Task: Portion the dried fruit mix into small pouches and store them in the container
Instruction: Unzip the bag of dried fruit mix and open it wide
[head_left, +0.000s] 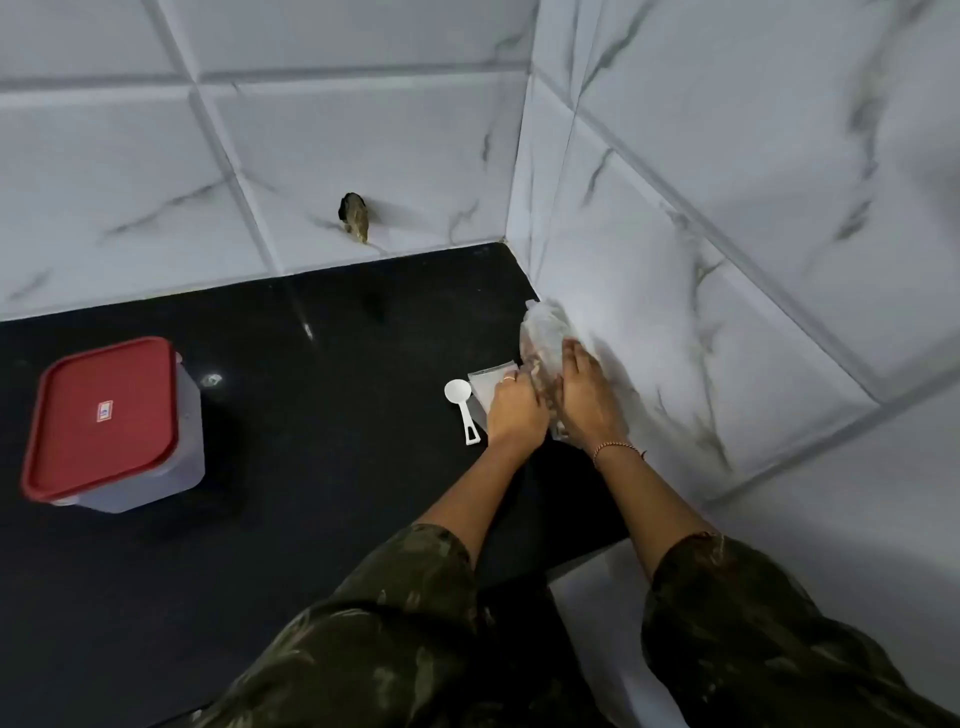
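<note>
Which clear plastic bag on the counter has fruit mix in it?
The large bag against the wall, left hand and right hand on it; brown pieces show inside. The flat pouches beside the spoon look empty.
</note>
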